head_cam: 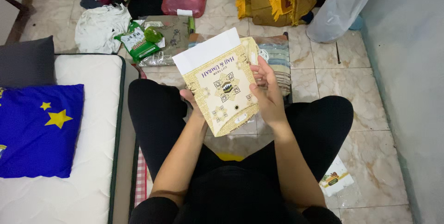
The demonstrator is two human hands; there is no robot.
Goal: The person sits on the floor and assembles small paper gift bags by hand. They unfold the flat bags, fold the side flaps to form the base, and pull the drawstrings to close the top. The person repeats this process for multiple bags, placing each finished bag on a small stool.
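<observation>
Marble floor [351,80] spreads before our crossed legs, a mattress [88,113] beside us. We hold a flat cream-and-gold paper bag [222,90] above our lap, left hand [192,101] and right hand [268,94] fingers grasping its edges. It looks unopened, a second bag [335,180] lying aside.

We hold a cream and gold paper bag [221,85] above our lap, left hand [193,101] under it, right hand [266,90] gripping its edge; a mattress [92,127] lies just beside us.

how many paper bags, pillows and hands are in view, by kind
paper bags: 2 (cream bag held up, flat bag on the floor)
pillows: 2 (blue pillow, grey pillow)
hands: 2 (left hand, right hand)
total: 6
</observation>
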